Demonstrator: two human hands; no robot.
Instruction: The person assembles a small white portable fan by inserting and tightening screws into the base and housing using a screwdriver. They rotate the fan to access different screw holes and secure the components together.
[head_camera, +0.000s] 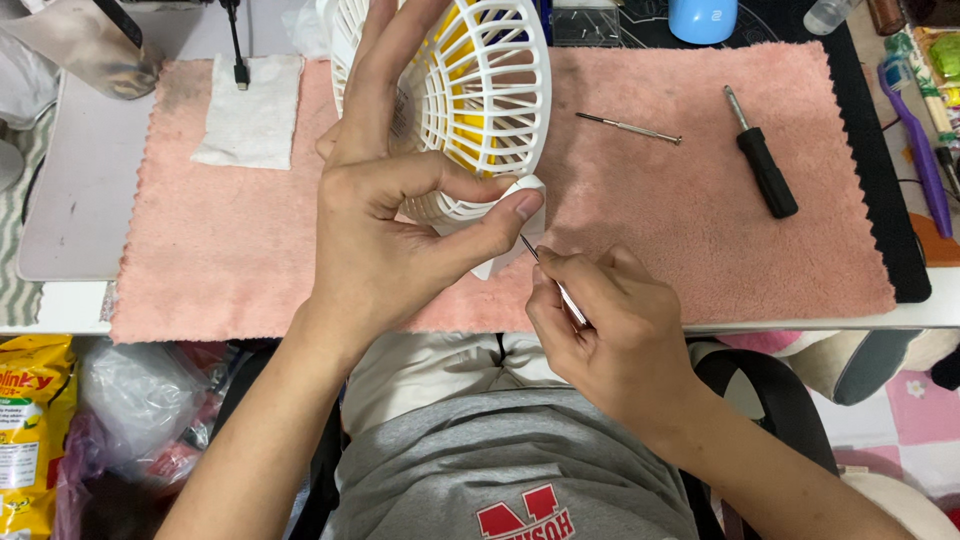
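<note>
Across the counter (80, 200) lies a pink fleece towel (700, 220), soft and nappy, covering most of the work area, with a black scallop-edged mat (885, 170) showing along its right side. On the towel's left corner rests a folded white tissue (250, 110) with a black cable plug (240, 70) on it. Well to the right lie a black-handled screwdriver (765, 160) and, nearer the middle, a thin all-metal precision screwdriver (630, 128); both are clear of the hands. A blue rounded object (703, 18) sits at the far edge, and a purple toothbrush (915, 140) lies off the towel at the right.

Above the towel's centre, the small fan (480, 100) is held raised and tilted. Its guard is white moulded plastic with thin radial ribs; yellow blades show through the gaps. A white tab (515, 225) projects at its lower edge.

Left hand (390, 220) is closed around the guard, fingers along its back and thumb pressed on the tab. Right hand (600, 320) is closed in a pinch on a slim metal tool (555, 285), its tip just at the tab beneath the thumb.
</note>
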